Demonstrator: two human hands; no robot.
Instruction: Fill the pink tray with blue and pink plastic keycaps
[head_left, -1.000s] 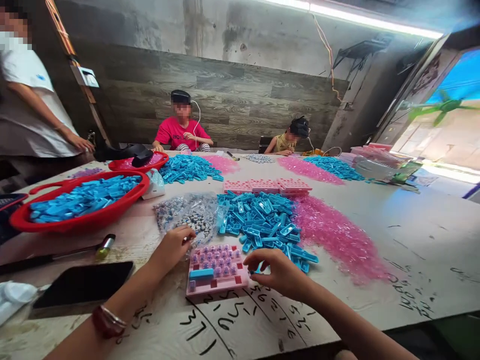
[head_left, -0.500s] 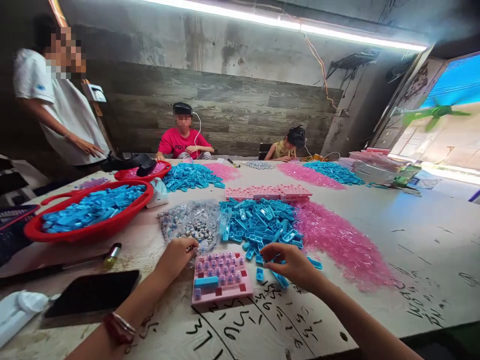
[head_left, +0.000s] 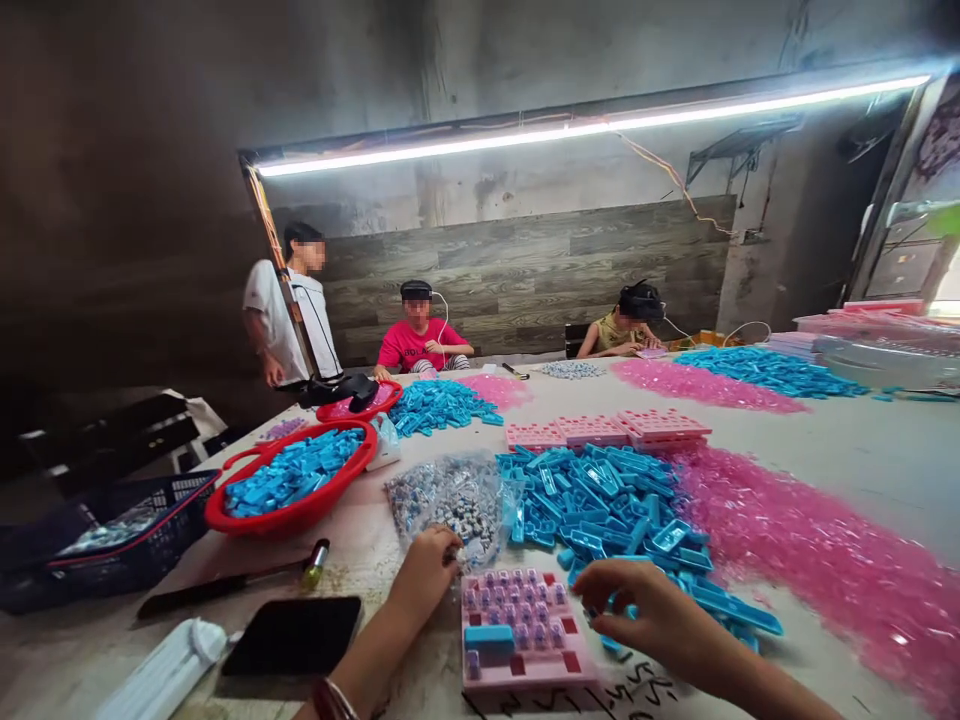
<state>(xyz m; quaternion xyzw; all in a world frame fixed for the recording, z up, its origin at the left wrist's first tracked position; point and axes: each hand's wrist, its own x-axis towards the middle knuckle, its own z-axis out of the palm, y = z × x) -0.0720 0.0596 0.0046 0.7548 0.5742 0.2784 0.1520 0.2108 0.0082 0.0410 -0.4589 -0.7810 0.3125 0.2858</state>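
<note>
A pink tray [head_left: 525, 670] with rows of small purple pieces and one blue piece [head_left: 488, 638] lies in front of me. My left hand [head_left: 426, 570] rests at the tray's far left corner, fingers curled into the clear bag of small grey parts [head_left: 450, 500]; what it pinches is hidden. My right hand [head_left: 641, 610] hovers at the near edge of the pile of blue plastic pieces [head_left: 600, 500], fingers bent over a blue piece.
Pink transparent bits [head_left: 810, 550] spread to the right. Red basins [head_left: 292, 480] of blue pieces, a screwdriver [head_left: 232, 585], a black phone [head_left: 294, 635] and a dark crate [head_left: 112, 540] sit left. Stacked pink trays [head_left: 607, 430] lie behind. Three people are at the table's far end.
The camera tilted up and swung left, so the table sits lower in view. My right hand stays at the blue pile's near edge; my left hand stays at the bag.
</note>
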